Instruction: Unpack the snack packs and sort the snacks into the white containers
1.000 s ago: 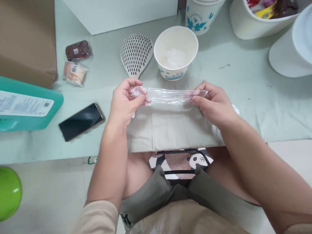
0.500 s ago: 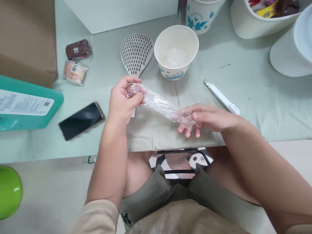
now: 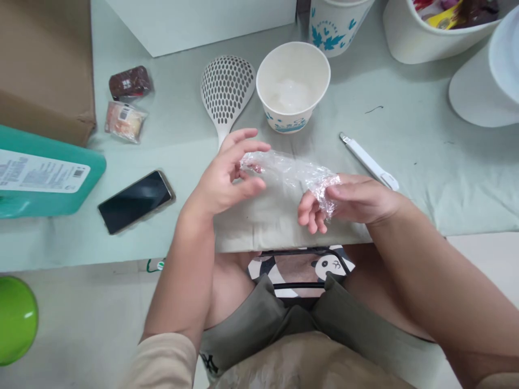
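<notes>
A crumpled strip of clear plastic wrap [image 3: 290,168] stretches between my two hands above the front of the table. My right hand [image 3: 348,200] pinches its right end in a bunch between thumb and fingers. The left end rests against the fingers of my left hand [image 3: 229,175], whose thumb and fingers are spread apart. Behind my left hand lies a light grey slotted skimmer [image 3: 227,86], its handle partly hidden by that hand. A white paper bowl [image 3: 292,81] with blue print stands beside the skimmer. To the right of my right hand is a white utility knife [image 3: 367,161].
On the left are a phone [image 3: 137,202], two small wrapped snacks [image 3: 128,82], a green jug [image 3: 48,173] and a cardboard box [image 3: 44,65]. At the back stand a white box [image 3: 211,21], a printed paper cup [image 3: 334,32] and a white bin [image 3: 409,40] with colourful packets.
My left hand has opened its pinch and moved slightly right. The wrap's right end is now bunched under my right thumb, and the strip hangs looser and farther right.
</notes>
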Motion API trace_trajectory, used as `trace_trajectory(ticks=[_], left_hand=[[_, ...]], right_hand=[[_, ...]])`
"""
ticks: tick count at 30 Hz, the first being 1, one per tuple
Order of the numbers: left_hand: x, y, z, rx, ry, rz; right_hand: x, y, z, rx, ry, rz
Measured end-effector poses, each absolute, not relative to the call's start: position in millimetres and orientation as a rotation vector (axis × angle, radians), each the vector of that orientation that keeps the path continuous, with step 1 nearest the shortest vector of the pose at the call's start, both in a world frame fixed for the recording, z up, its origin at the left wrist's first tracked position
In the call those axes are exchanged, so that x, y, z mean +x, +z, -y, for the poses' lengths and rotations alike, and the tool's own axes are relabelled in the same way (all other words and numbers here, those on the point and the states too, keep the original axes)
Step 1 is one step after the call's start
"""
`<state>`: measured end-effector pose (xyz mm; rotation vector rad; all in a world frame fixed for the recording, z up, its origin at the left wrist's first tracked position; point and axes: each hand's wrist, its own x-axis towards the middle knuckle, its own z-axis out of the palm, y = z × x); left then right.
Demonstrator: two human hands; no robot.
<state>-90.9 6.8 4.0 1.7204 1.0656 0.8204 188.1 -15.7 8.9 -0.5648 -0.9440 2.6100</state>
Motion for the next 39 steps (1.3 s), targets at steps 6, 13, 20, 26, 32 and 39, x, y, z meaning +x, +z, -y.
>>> trace_trajectory(ticks=[6,13,20,26,32,39], left_hand=[[-76.6,14.8,0.0,1.913,0.618,-1.279],[-70.7,24.9,3.3,1.768,0.460,-1.250],[-70.2,33.9,3.7,1.598,0.227,-1.072],[-69.1,40.4,3.1,1.522,0.248,-0.916],[-65.6,39.8,9.8,1.208,0.317,-0.754],[-55.0,35.5,11.5,1.070,0.401,-0.847]], right_hand=[[191.3,15.0,14.2,-0.590,2.521,0.971],[192.9,21.7,14.8,-1.021,2.226,1.135],[183.4,16.3,9.5,-0.943,2.165,0.951],[175.2,4.4,10.3,-1.120,2.093,1.100],[167.1,5.7,16.4,-1.228,1.857,1.581],[172.7,0.7,16.0,-0.997,1.527,2.183]])
